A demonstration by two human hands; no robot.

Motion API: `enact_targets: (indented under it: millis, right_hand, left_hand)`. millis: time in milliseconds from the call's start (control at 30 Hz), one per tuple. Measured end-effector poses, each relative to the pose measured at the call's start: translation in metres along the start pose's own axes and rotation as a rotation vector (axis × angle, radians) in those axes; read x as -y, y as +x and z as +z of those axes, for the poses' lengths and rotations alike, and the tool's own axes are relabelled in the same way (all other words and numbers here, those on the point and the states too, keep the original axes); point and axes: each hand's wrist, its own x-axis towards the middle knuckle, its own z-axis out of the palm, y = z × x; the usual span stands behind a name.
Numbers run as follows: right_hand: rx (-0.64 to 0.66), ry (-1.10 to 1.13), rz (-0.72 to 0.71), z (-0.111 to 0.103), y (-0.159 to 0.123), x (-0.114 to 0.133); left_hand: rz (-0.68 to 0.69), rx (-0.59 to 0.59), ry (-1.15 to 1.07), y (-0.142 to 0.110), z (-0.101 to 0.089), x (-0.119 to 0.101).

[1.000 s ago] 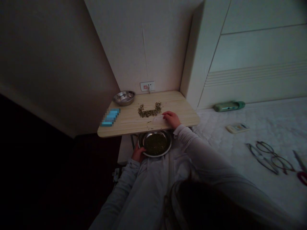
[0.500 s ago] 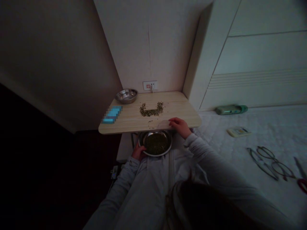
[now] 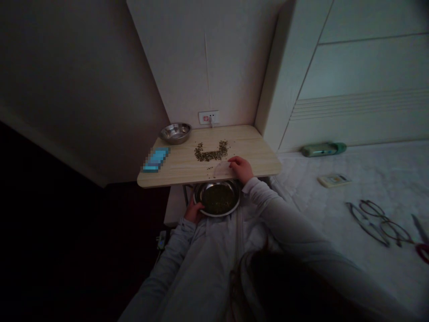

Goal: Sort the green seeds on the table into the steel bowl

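Observation:
My left hand grips the left rim of a metal bowl, thumb over the edge. Small green beans that look like mung beans fill its bottom. The bowl sits at my lap, just under the near edge of a small wooden table. Over that tabletop, my right hand pinches a thin, see-through plastic piece with a rounded outline. Farther in, more beans lie spread in a U shape, and a few loose ones are scattered between them and the near edge.
A second metal bowl stands at the table's back left, with a blurred-out blue phone-like thing before it. A wall socket is behind. On the bed at right lie a green bottle-like object, a remote-like device, glasses and scissors.
My right hand has moved left and slightly away from me over the tabletop with the plastic piece. My left hand keeps holding the bowl in the same place.

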Motion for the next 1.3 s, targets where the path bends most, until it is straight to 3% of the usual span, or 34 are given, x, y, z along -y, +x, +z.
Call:
enact_targets:
  millis: [667, 967, 1300]
  right_hand:
    - [0.055, 0.015, -0.016, -0.0002, -0.0017, 0.0015]
    - [0.169, 0.007, -0.021, 0.0072, 0.0012, -0.0024]
    - [0.196, 0.019, -0.051, 0.0067, 0.0010, -0.0025]
  left_hand:
    - [0.002, 0.012, -0.037, 0.0009, 0.0009, 0.0002]
    - [0.003, -0.002, -0.027, -0.0015, 0.0025, -0.0015]
    - [-0.015, -0.010, -0.013, 0.0013, 0.0003, -0.0013]
